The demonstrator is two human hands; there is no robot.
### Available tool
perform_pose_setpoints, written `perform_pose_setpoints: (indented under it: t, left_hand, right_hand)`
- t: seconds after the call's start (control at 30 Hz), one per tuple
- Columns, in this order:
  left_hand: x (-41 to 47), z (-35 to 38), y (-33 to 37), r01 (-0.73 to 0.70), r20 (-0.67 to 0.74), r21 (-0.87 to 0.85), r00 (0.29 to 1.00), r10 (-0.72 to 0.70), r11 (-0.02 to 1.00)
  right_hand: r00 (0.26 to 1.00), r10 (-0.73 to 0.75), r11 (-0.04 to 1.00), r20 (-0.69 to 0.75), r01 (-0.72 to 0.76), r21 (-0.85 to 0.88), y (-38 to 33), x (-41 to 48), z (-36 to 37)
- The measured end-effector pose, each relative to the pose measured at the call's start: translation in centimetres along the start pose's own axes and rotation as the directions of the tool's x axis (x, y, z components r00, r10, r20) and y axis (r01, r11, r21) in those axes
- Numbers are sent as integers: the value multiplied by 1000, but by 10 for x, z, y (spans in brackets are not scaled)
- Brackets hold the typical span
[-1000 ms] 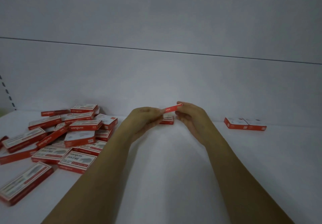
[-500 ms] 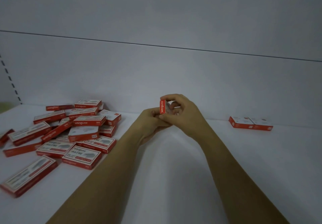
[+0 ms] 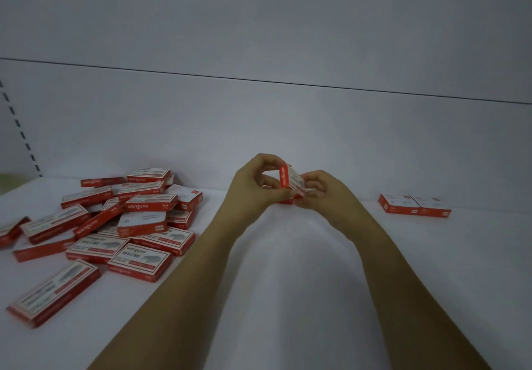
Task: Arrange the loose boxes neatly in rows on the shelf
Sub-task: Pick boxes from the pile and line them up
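Both hands hold one small red and white box (image 3: 291, 181) upright above the middle of the white shelf (image 3: 288, 269). My left hand (image 3: 256, 185) pinches its red end between thumb and fingers. My right hand (image 3: 325, 194) grips its lower right side. Another red box (image 3: 285, 201) lies on the shelf just behind and below the hands, mostly hidden. Two boxes (image 3: 414, 204) lie flat side by side against the back panel at the right. A loose heap of several red and white boxes (image 3: 135, 217) covers the left of the shelf.
The white back panel (image 3: 288, 133) rises behind the shelf, with a seam line across it. A slotted upright (image 3: 20, 130) runs along the far left edge. One longer box (image 3: 54, 292) lies apart from the heap near the front left.
The held box has turned from lying level between the hands to standing on end, then tilted. My left hand's fingers have come up around its end, and my right hand has dropped to its lower side.
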State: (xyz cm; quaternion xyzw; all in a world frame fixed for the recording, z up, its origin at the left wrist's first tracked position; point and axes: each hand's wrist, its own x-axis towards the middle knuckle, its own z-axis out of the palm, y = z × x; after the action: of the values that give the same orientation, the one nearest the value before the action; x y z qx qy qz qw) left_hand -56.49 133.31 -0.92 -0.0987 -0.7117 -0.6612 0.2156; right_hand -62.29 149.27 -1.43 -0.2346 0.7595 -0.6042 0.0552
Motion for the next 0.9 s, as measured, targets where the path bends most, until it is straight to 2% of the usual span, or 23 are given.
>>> perform_pose_setpoints:
  t: [0.13,0.27,0.37,0.47,0.57,0.7,0.77,0.83,0.9]
  left_hand:
    - [-5,5,3,-57,39,187,998,51,981]
    - [-6,6,3,-83,30,220,996,78,972]
    - [-4,5,2,-133,-17,277,990,143,952]
    - [-5,6,-1,-186,-83,400,968,238,897]
    - [-6,7,-4,-208,-144,513,936,322,833]
    - [-6,6,-6,-241,-186,554,897,400,797]
    - [-5,4,-5,-277,-171,572,881,442,772]
    - [-3,2,-3,-299,-143,586,877,459,753]
    - [-1,-2,-1,-256,-132,536,916,380,804]
  right_hand:
    - [998,49,994,-34,-52,-92,9,4,8]
    - [995,11,997,-100,-18,-70,8,3,11]
    - [970,-97,994,-224,84,-66,1,2,10]
    - [892,-283,949,-352,208,-236,-9,-1,15]
    - [795,-480,848,-372,312,-428,-14,-7,23]
    - [725,-598,757,-340,372,-537,-13,-12,29]
    - [741,-592,752,-316,367,-547,-14,-12,27]
    - [790,-539,782,-294,338,-524,-16,-10,22]
    - [850,-449,841,-277,298,-451,-20,-8,13]
